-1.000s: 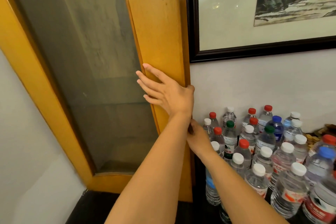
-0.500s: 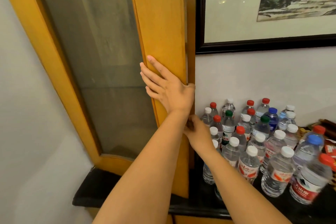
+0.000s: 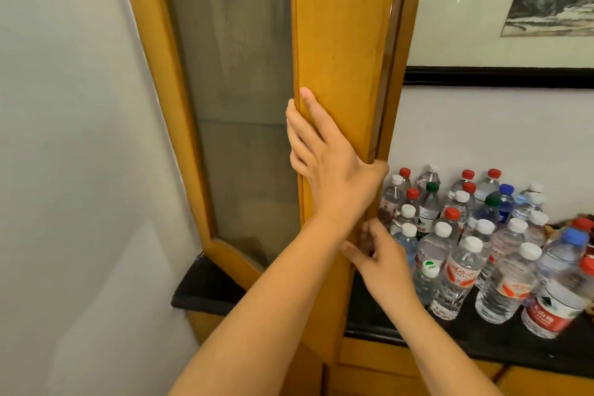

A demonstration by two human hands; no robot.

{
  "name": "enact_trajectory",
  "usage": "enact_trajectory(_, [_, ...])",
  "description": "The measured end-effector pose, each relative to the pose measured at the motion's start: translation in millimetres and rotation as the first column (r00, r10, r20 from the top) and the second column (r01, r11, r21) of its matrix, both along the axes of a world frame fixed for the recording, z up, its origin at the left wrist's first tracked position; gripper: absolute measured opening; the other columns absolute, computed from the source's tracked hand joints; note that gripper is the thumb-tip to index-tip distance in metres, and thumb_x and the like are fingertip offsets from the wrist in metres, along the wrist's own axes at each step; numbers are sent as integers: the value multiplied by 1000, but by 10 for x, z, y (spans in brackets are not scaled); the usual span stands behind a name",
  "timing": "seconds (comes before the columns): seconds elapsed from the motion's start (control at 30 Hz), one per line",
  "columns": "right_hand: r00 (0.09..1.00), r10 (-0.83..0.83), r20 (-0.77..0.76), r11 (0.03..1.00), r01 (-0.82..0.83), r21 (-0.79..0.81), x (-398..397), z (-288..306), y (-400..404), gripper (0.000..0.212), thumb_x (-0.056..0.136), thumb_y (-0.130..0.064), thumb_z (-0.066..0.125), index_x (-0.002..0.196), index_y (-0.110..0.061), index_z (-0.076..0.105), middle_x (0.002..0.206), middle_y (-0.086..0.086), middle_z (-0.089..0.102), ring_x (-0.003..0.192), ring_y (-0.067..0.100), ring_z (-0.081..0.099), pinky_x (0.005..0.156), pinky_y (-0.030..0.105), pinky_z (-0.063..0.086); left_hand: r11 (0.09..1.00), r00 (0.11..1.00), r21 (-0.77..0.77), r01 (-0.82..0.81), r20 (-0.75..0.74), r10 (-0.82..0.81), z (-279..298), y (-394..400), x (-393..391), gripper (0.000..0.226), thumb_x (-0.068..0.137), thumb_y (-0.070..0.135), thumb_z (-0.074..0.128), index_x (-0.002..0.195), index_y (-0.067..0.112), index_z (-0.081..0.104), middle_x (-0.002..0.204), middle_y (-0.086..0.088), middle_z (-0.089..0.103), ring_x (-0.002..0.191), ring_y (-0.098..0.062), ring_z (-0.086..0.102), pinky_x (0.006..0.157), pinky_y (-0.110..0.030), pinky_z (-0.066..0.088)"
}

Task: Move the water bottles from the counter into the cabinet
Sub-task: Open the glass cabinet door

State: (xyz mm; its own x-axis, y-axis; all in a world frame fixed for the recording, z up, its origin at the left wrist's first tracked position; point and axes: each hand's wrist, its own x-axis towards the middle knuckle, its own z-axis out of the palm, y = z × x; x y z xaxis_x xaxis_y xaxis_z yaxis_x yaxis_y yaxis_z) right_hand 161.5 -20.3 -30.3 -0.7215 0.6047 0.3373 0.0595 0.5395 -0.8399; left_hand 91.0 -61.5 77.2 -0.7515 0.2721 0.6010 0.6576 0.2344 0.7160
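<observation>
The cabinet door (image 3: 340, 74), a tall yellow wooden frame around a dusty glass pane (image 3: 231, 100), serves as the landmark. The left hand (image 3: 328, 164) lies flat against the door's right-hand wooden stile, about halfway up: its fingers (image 3: 308, 119) are straight and point up along the wood, and the thumb hooks round the door's right edge, beside a thin brass strip (image 3: 384, 74). This grip is released, pressing rather than clasping.

Just below it, at the same right edge of the door, sits the right hand (image 3: 382, 257). Its fingers curl in toward the edge low on the stile, but what they hold there is hidden by the hand itself and by blur, so I cannot tell whether this grip is grasping anything.

The water bottles (image 3: 475, 235) stand upright in a close cluster to the right of the door, on the dark tabletop (image 3: 401, 328). Their caps are white, red, green and blue, and the nearest ones are just beside the right hand. None is inside the cabinet behind the pane.

Above the bottles, to the right of the door's upper part, a black-framed picture (image 3: 501, 42) hangs on the pale wall.
</observation>
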Motion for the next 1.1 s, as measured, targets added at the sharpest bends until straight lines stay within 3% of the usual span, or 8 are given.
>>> enact_trajectory(0.17, [995,82,-60,993,-86,-84,164,-49,-812,33,75,-31,73,76,-36,40,75,-15,48,73,-17,48,62,4,39,985,985,10,170,8,-170,10,-914,85,126,62,22,74,142,30,-22,151,13,-16,140,-15,-4,110,-50,3])
enact_trajectory(0.3, [976,198,-88,955,-213,-209,131,-82,-1332,27,72,-38,71,85,-40,47,88,-21,60,87,-14,55,71,13,44,962,960,5,274,55,-274,63,-1526,87,121,64,23,71,142,32,-22,151,16,-17,140,-11,-6,114,-54,12])
enact_trajectory(0.43, [946,301,-117,914,-322,-248,25,-100,-1799,44,68,-45,72,96,-66,45,100,-40,56,98,-22,51,74,5,47,947,943,58,316,88,-321,57,-2079,53,113,65,22,64,144,31,-15,154,14,-12,143,-19,5,109,-54,30])
enact_trajectory(0.6, [921,365,-136,901,-386,-199,-144,-124,-2302,67,70,-39,75,97,-81,30,110,-48,43,108,-18,43,92,15,41,942,940,127,309,109,-323,26,-2648,2,100,70,11,60,148,25,-1,155,-3,10,138,-31,24,105,-49,39])
enact_trajectory(0.77, [894,428,-135,854,-449,-263,-344,-143,-2685,66,66,-44,77,99,-77,30,116,-39,40,122,1,42,102,36,43,952,941,164,260,180,-288,23,-3053,-63,80,77,-3,55,146,15,18,141,-27,33,128,-45,33,104,-55,36])
enact_trajectory(0.83, [891,432,-142,850,-455,-265,-428,-146,-2817,68,66,-43,78,104,-73,30,114,-40,38,121,2,43,101,34,43,961,953,169,220,176,-249,20,-3192,-102,72,78,-3,54,142,13,26,136,-21,40,125,-37,41,102,-46,41])
enact_trajectory(0.97, [886,439,-147,844,-463,-270,-558,-139,-3052,75,65,-42,79,120,-59,31,124,-31,39,119,0,40,93,22,43,973,977,193,125,148,-154,14,-3445,-185,55,71,11,53,125,15,46,103,-6,46,92,-16,49,77,-23,45])
enact_trajectory(1.1, [871,474,-129,821,-490,-291,-668,-140,-3241,79,70,-33,78,131,-49,31,141,-15,35,130,9,37,102,43,45,958,982,266,111,119,-147,-11,-3669,-253,40,81,-3,51,109,26,51,91,7,58,84,-6,57,75,-23,50])
